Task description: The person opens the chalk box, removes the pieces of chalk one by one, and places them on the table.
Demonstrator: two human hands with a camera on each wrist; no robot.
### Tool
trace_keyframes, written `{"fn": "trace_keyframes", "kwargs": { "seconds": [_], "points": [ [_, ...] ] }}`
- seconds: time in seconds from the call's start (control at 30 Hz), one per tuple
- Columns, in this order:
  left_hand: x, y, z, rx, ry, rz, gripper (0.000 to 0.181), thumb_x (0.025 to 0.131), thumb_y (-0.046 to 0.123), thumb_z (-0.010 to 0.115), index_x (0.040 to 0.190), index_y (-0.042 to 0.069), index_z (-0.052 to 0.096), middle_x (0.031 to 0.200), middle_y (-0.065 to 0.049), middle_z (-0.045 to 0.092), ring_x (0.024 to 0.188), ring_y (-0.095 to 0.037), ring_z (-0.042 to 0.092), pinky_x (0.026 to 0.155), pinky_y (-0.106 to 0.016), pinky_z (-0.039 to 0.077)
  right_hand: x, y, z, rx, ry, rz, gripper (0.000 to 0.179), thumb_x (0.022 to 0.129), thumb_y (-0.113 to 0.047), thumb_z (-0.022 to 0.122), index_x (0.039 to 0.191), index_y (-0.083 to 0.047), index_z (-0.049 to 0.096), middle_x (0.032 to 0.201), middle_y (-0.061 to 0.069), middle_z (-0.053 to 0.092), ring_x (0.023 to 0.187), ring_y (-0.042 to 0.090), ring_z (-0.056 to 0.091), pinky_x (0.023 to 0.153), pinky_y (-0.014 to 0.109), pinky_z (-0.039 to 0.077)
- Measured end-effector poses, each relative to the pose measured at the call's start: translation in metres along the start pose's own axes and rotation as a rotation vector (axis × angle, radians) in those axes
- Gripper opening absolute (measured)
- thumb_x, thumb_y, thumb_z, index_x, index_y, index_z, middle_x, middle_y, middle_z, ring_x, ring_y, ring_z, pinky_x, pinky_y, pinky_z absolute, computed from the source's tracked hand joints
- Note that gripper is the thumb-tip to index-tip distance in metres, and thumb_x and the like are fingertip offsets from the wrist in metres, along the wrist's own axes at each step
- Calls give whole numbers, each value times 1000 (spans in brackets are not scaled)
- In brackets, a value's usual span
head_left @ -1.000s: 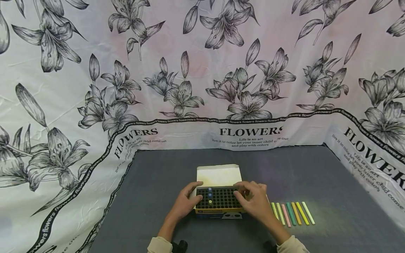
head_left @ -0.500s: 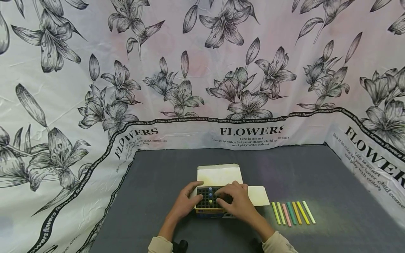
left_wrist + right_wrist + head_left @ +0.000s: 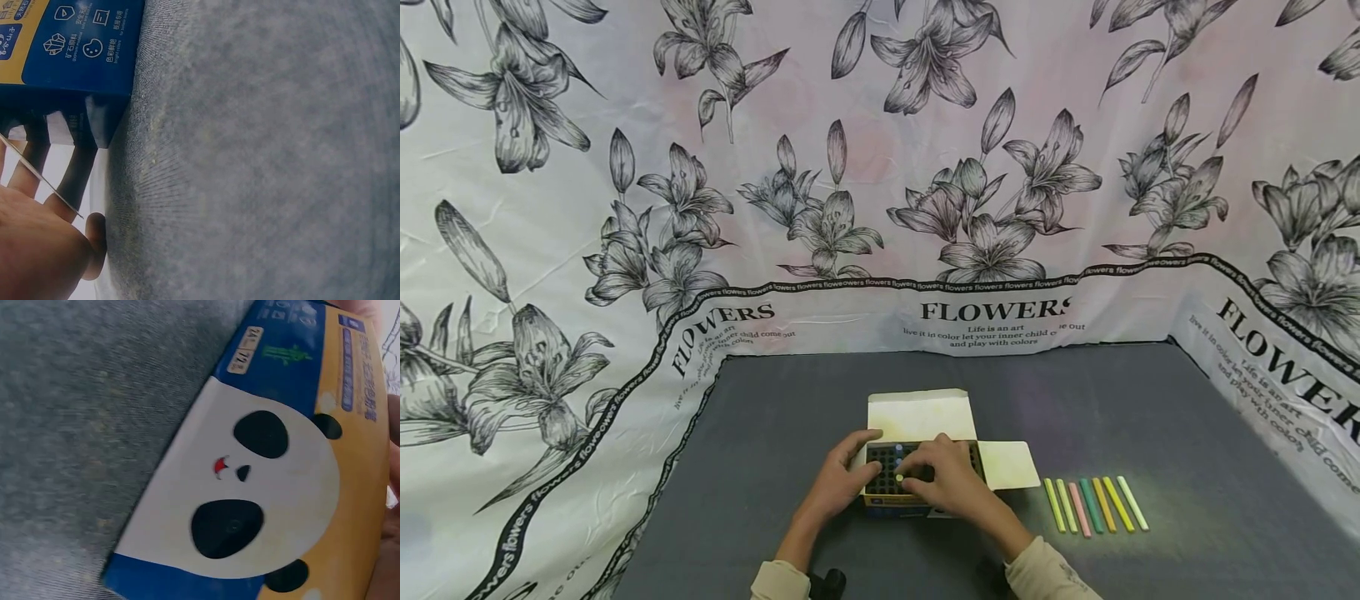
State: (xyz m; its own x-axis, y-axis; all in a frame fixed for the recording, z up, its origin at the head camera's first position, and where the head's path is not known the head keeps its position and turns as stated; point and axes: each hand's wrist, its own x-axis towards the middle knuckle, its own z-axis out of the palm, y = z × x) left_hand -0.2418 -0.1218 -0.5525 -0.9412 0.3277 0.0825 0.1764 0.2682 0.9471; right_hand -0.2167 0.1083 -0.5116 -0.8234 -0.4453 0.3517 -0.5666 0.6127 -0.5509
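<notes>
A blue and yellow chalk box (image 3: 901, 502) stands open on the grey cloth, its black grid (image 3: 887, 479) facing up. My left hand (image 3: 838, 479) grips the box's left side, thumb at the back corner. My right hand (image 3: 942, 482) lies curled over the grid, its fingertips pinching at the end of a yellow chalk stick (image 3: 899, 477). Two blue chalk ends (image 3: 897, 454) stand behind it. The left wrist view shows the box's printed side (image 3: 69, 50) and my left hand (image 3: 31, 250). The box's panda face (image 3: 262, 487) fills the right wrist view.
The box's back flap (image 3: 920, 414) and right flap (image 3: 1009, 464) lie open. Several coloured chalk sticks (image 3: 1093, 504) lie side by side to the right of the box. A flower-printed sheet (image 3: 880, 208) walls the grey cloth (image 3: 1150, 417) at the back and both sides.
My right hand has moved left from the box's right end to the chalk ends at the grid's left, uncovering the folded-out right flap. The left hand has stayed on the box.
</notes>
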Motion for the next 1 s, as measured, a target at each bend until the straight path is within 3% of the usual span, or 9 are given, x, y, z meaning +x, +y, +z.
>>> {"fn": "trace_keyframes", "kwargs": {
  "seconds": [0.13,0.23,0.6,1.0],
  "points": [
    [0,0,0,2,-4,6,47,99,18,64,144,30,56,155,-5,49,123,-27,51,86,-39,45,3,1,-3,23,-56,17,12,86,-21,81,98,-25,81,87,-10,70,76,4,38,77,40,23],
    [0,0,0,2,-9,7,47,99,17,64,144,30,55,156,-4,48,132,-28,49,91,-39,45,3,2,-3,35,-67,14,12,87,-23,81,99,-26,81,89,-11,71,76,4,38,78,41,23],
    [0,-1,0,-7,-6,21,47,99,15,65,144,26,56,156,-6,48,142,-31,45,96,-41,45,-2,4,-1,105,-11,-31,13,89,-23,79,102,-25,79,95,-10,73,76,6,40,79,41,21],
    [0,-2,0,2,-4,30,47,99,16,65,144,26,55,156,-7,48,134,-28,48,89,-37,45,-1,1,-8,244,-5,-53,16,93,-21,75,108,-17,77,99,-8,76,76,17,47,79,39,24]
  ]
}}
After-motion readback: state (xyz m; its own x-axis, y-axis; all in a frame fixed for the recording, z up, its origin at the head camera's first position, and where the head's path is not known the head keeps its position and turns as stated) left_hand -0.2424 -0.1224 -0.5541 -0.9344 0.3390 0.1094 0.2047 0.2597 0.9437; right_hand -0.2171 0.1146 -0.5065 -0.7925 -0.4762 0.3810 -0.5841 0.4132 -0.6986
